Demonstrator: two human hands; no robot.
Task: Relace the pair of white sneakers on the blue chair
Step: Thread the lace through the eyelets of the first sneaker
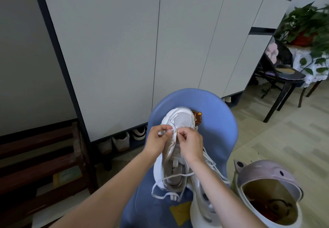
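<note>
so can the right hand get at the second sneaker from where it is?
Probably yes. The second sneaker lies right under the right forearm on the blue chair, with nothing covering it. But the right hand is pinching the white lace at the first sneaker, so it must let go first.

A single head-worn wide-angle view looks forward and steeply down from above the person's shoulders, both forearms running up from the bottom edge to the fingers near frame centre. It sits close: the blue chair directly beneath and beyond the fingers fills the lower middle. Past the fingertips the view faces a tall white cabinet. Its straight edges bow toward the frame's sides. With only one view, nothing is shared.
</note>
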